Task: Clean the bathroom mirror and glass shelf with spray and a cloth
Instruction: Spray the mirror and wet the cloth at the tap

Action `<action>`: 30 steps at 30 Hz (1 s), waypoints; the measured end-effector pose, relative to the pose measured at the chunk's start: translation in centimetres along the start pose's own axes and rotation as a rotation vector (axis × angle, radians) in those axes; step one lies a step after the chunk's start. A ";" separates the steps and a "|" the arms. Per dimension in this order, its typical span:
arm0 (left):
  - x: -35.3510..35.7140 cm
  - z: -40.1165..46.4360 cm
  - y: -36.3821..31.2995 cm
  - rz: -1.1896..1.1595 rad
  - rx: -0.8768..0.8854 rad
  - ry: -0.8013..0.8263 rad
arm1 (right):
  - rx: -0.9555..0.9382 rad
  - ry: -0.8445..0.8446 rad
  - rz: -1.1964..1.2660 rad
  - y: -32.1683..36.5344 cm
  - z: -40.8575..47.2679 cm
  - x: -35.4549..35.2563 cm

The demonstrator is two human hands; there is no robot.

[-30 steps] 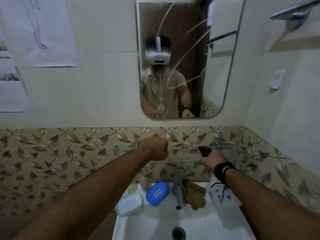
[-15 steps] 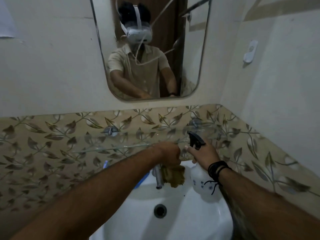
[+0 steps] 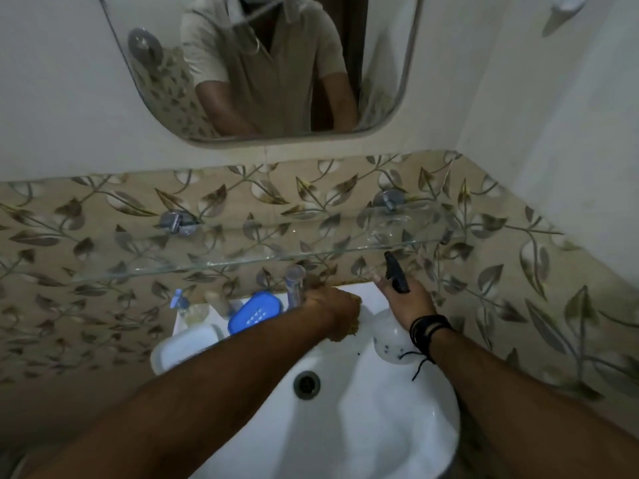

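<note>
The mirror (image 3: pixel 377 63) hangs on the wall above, its lower half in view. Below it a clear glass shelf (image 3: pixel 214 262) juts from the leaf-patterned tiles. My left hand (image 3: pixel 330 305) is closed on a yellow-brown cloth (image 3: pixel 345 331) at the back rim of the sink, just right of the tap. My right hand (image 3: pixel 406 300) grips the neck of a white spray bottle (image 3: pixel 389 335) with a black trigger head (image 3: pixel 396 276); the bottle stands on the sink's right rim, below the shelf.
A white sink (image 3: pixel 363 426) with a drain (image 3: pixel 306 384) fills the lower middle. A tap (image 3: pixel 295 283), a blue soap case (image 3: pixel 254 312), a white soap dish (image 3: pixel 183 349) and a small pump bottle (image 3: pixel 181 300) crowd its back left rim. A wall corner closes the right side.
My view has tipped down towards the sink. Both hands have dropped from shelf height to the sink's back rim; the left hand has closed on the cloth, the right still holds the spray bottle.
</note>
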State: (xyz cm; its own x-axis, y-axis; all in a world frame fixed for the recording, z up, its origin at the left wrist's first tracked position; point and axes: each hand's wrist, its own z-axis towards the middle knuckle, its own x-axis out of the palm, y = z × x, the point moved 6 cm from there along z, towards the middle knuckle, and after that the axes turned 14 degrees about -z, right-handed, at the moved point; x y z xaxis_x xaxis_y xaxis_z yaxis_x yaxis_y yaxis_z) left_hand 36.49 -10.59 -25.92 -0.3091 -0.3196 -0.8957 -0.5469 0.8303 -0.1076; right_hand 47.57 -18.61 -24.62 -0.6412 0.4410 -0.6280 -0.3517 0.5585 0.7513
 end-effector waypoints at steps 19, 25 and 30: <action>1.7 7.4 4.0 -0.038 -0.216 -0.088 | -0.083 0.039 -0.009 0.5 7.9 1.3; 1.7 8.3 4.5 -0.151 -0.285 -0.114 | -0.076 -0.012 -0.117 -2.4 9.8 2.1; 2.7 9.6 5.3 -0.175 -0.288 -0.062 | -0.073 -0.007 -0.141 -3.5 9.9 2.4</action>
State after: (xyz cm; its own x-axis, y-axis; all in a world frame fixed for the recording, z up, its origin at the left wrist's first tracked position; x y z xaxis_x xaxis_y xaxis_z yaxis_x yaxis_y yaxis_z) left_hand 40.22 -2.70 -33.08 -0.1479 -0.4102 -0.8999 -0.7872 0.5996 -0.1439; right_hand 54.00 -12.52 -30.78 -0.5774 0.3670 -0.7293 -0.4867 0.5626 0.6684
